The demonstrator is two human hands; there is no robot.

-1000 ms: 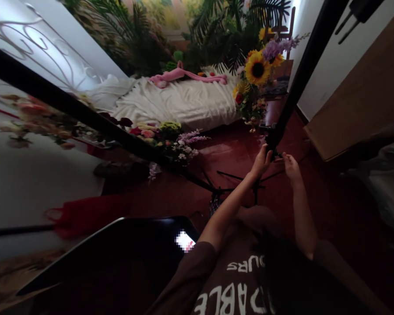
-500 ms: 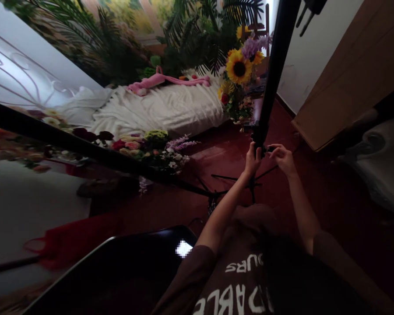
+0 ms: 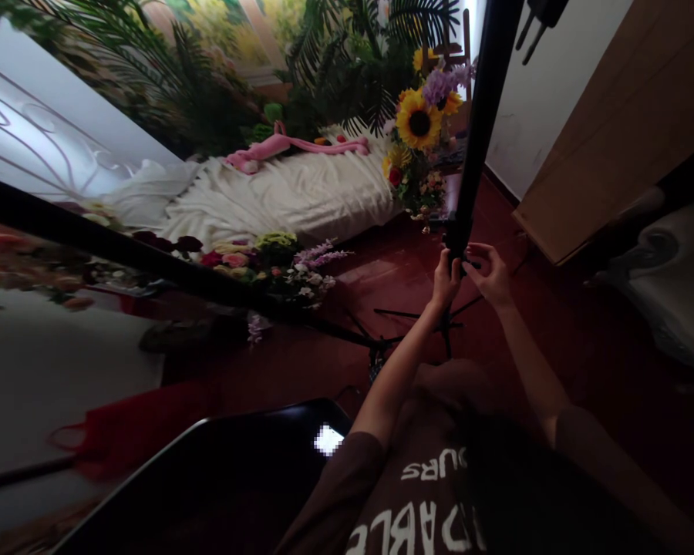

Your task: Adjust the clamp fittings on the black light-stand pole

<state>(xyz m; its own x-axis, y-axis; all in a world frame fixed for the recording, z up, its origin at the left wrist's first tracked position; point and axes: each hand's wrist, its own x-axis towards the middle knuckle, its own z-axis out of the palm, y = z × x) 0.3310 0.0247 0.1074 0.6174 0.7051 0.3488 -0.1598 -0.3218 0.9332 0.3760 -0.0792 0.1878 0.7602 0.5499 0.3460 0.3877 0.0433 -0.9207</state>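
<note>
A black light stand pole (image 3: 486, 116) rises at a slant in front of me, with thin tripod legs (image 3: 408, 314) spread on the floor. Around the pole, just below its dark collar, my left hand (image 3: 446, 279) is closed. At the right side of that collar, my right hand (image 3: 494, 274) has its thumb and forefinger curled about a small dark knob (image 3: 472, 265). The grip on the knob is partly hidden by the dim light. A dark plug with two pins (image 3: 535, 27) hangs beside the upper pole.
A second black pole (image 3: 121, 250) crosses the left. Behind lie a white draped platform (image 3: 301, 193), a pink plush toy (image 3: 266, 148), sunflowers (image 3: 419, 119) and other flowers (image 3: 277, 262). A brown board (image 3: 590, 139) leans right, near a pale sofa (image 3: 676, 277). A black glossy panel (image 3: 208, 478) stands close left.
My right hand has shifted slightly left, and its fingers have turned and arched closer around the knob. My left hand stays on the pole.
</note>
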